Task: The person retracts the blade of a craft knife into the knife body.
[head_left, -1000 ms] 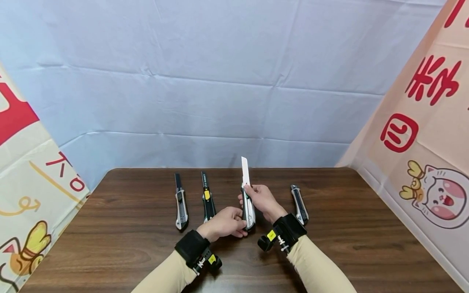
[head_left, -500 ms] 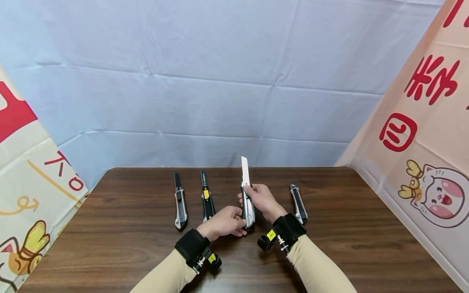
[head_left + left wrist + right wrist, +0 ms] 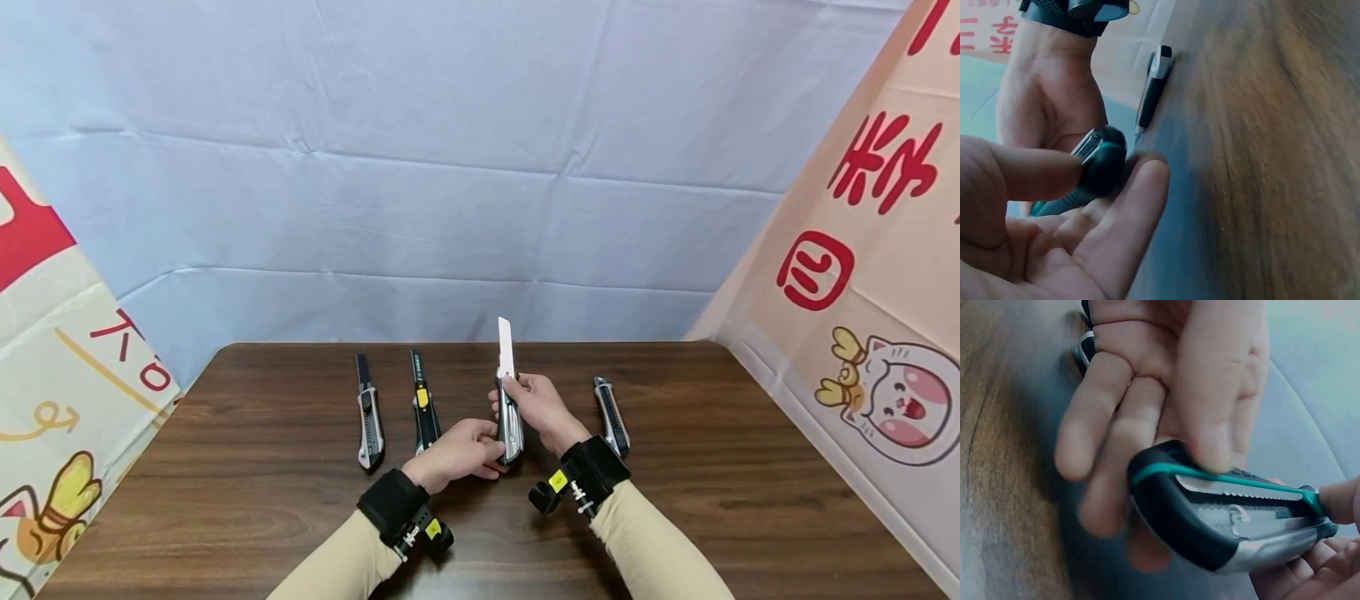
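Pale blue cloth backs a dark wooden desk (image 3: 262, 467), above which both hands hold a silver-and-teal utility knife (image 3: 509, 421), white blade fully out. Left hand (image 3: 457, 454) pinches its butt end; right hand (image 3: 542, 408) curls around the upper body. It looks light and rigid, the blade brittle and sharp: hold the rubbery handle only.

1. This looks like a staged recording booth rather than a lived-in room, though little beyond the drapes shows.
2. A creased pale blue cloth (image 3: 450, 167) hangs as backdrop beyond the hands.
3. Printed cartoon banners (image 3: 870, 275) close off both sides of the hands.
4. A dark wood-grain surface (image 3: 712, 467) carries utility knives (image 3: 371, 412) laid in a neat row beside the hands.
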Demonstrator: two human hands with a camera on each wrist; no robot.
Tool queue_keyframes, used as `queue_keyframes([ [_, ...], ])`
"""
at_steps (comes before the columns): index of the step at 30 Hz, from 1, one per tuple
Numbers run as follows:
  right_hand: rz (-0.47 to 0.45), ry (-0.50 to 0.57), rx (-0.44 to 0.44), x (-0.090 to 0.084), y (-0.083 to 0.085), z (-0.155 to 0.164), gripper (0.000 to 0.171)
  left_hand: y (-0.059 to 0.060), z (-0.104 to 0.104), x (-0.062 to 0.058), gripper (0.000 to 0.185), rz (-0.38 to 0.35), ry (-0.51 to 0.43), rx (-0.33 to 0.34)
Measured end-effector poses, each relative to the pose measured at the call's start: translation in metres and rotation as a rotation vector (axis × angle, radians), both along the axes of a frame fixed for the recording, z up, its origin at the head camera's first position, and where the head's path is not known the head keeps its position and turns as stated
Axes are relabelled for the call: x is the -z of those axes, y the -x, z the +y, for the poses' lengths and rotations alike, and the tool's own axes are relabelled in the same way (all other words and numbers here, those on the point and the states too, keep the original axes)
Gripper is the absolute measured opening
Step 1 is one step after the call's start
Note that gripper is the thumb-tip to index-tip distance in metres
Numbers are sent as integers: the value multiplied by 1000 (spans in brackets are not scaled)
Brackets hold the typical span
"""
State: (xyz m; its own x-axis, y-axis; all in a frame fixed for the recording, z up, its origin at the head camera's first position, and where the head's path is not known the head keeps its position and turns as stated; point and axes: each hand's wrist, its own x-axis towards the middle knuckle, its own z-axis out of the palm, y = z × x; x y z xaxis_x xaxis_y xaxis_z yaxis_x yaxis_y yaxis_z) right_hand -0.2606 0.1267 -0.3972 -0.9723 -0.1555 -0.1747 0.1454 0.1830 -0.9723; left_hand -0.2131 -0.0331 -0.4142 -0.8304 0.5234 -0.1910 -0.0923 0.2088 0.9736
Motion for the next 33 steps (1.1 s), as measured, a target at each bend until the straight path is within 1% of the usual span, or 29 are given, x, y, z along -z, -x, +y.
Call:
queue_keyframes([
  [5, 6, 101, -17, -2, -1, 1, 42, 3, 1, -1, 35, 24, -59, -22],
  [8, -1, 161, -31, -1, -2, 2, 44, 3, 1, -3, 37, 35, -60, -30],
  [11, -22, 186, -24, -1, -4, 2, 45, 1, 1, -3, 37, 34, -50, -36],
  [15, -46, 169, -4, -1, -6, 1, 44, 1, 2, -3, 36, 37, -41, -37],
  [23, 20, 75, 12, 2, -7, 0, 42, 0, 3, -4, 34, 31, -38, -25],
  [28, 37, 69, 26, 1, -8, -2, 42, 0, 3, -4, 32, 28, -29, -26],
  [33, 25, 63, 34, 1, -9, -3, 41, 1, 2, -3, 33, 19, -32, -21],
])
